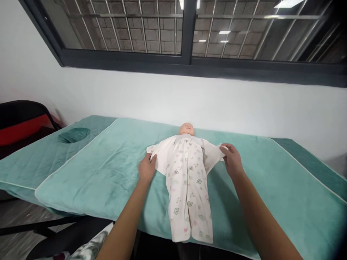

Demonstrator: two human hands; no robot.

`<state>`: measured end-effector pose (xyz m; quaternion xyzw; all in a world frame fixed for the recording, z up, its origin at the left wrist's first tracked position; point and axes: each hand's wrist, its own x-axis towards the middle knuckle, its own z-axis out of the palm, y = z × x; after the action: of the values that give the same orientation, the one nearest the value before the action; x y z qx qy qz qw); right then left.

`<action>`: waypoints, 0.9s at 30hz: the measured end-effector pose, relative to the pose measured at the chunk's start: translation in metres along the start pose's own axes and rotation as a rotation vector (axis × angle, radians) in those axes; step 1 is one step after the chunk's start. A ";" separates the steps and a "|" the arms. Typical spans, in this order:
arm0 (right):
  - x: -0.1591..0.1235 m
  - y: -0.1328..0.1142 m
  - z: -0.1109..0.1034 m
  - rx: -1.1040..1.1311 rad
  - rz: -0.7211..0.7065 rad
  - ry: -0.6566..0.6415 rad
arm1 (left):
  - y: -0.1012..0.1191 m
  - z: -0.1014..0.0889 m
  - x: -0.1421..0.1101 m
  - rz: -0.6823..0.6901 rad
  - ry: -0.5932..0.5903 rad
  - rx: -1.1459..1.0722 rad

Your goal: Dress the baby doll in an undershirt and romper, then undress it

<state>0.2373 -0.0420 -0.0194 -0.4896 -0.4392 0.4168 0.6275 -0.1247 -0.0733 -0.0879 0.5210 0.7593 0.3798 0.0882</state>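
Observation:
A baby doll point(187, 129) lies on its back on the bed, its head toward the wall. Over its body is spread a white baby outfit point(187, 173) with small green and pink prints, the legs hanging toward me past the bed's front edge. My left hand point(148, 168) is closed on the lower edge of the plain white sleeve on the left. On the other side, my right hand point(232, 159) pinches the end of the right sleeve point(214, 154) and holds it out, slightly raised. The doll's arms and legs are hidden by the cloth.
A teal cover point(108, 169) lies over the bed, which has a face hole point(74, 135) at its left end. Behind stand a white wall point(130, 95) and a barred window. A black and red chair point(25, 122) is at the left; patterned fabric point(90, 246) lies below the front edge.

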 end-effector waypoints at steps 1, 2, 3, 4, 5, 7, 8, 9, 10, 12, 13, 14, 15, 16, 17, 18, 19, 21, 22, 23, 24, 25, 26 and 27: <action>-0.005 -0.009 0.014 0.022 -0.077 -0.032 | 0.000 0.001 0.000 0.002 0.010 -0.016; -0.012 -0.018 0.028 -0.007 -0.146 -0.109 | -0.001 0.001 -0.001 0.003 0.021 -0.027; -0.019 -0.027 0.040 -0.069 -0.196 -0.235 | -0.002 0.002 -0.001 0.001 0.034 -0.035; -0.025 -0.036 0.050 -0.158 -0.219 -0.429 | -0.002 0.003 -0.001 -0.005 0.049 -0.044; -0.032 -0.043 0.056 -0.237 -0.221 -0.639 | -0.003 0.003 -0.002 -0.012 0.066 -0.057; -0.039 -0.052 0.059 -0.336 -0.195 -0.938 | -0.004 0.003 -0.002 -0.026 0.093 -0.090; -0.040 -0.052 0.057 -0.338 -0.175 -0.973 | -0.003 0.003 -0.002 -0.030 0.100 -0.107; -0.039 -0.049 0.052 -0.317 -0.157 -0.923 | -0.003 0.003 -0.002 -0.030 0.104 -0.124; -0.037 -0.042 0.046 -0.284 -0.144 -0.813 | -0.002 0.003 -0.002 -0.027 0.106 -0.142; -0.028 -0.022 0.034 -0.228 -0.122 -0.548 | 0.001 0.002 -0.003 -0.020 0.111 -0.182; -0.024 -0.009 0.029 -0.226 -0.112 -0.438 | 0.002 0.002 -0.004 -0.017 0.114 -0.202; -0.020 0.004 0.024 -0.242 -0.101 -0.357 | 0.002 0.001 -0.006 -0.016 0.116 -0.221; -0.017 0.016 0.021 -0.268 -0.090 -0.305 | 0.002 0.000 -0.008 -0.019 0.118 -0.238; -0.014 0.027 0.019 -0.295 -0.075 -0.282 | 0.003 -0.001 -0.011 -0.025 0.122 -0.254; -0.013 0.036 0.018 -0.315 -0.058 -0.288 | 0.003 -0.003 -0.014 -0.033 0.127 -0.269; -0.012 0.042 0.018 -0.325 -0.043 -0.316 | 0.005 -0.004 -0.017 -0.044 0.136 -0.281; -0.012 0.046 0.018 -0.327 -0.033 -0.356 | 0.008 -0.006 -0.020 -0.056 0.148 -0.292; -0.012 0.047 0.017 -0.319 -0.019 -0.443 | 0.022 -0.012 -0.025 -0.065 0.168 -0.318; -0.013 0.046 0.017 -0.317 -0.014 -0.481 | 0.034 -0.015 -0.028 -0.052 0.175 -0.338; -0.014 0.045 0.016 -0.317 -0.010 -0.514 | 0.048 -0.018 -0.031 -0.020 0.181 -0.358; -0.014 0.044 0.014 -0.320 -0.006 -0.549 | 0.065 -0.021 -0.035 0.034 0.184 -0.379; -0.015 0.044 0.013 -0.325 0.003 -0.587 | 0.083 -0.023 -0.039 0.119 0.190 -0.390; -0.016 0.044 0.012 -0.332 0.012 -0.623 | 0.100 -0.024 -0.044 0.227 0.179 -0.380; -0.017 0.045 0.011 -0.338 0.019 -0.650 | 0.116 -0.025 -0.051 0.347 0.145 -0.356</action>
<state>0.2183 -0.0475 -0.0644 -0.4322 -0.6739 0.4779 0.3615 -0.0309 -0.1092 -0.0063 0.5909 0.5841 0.5535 0.0574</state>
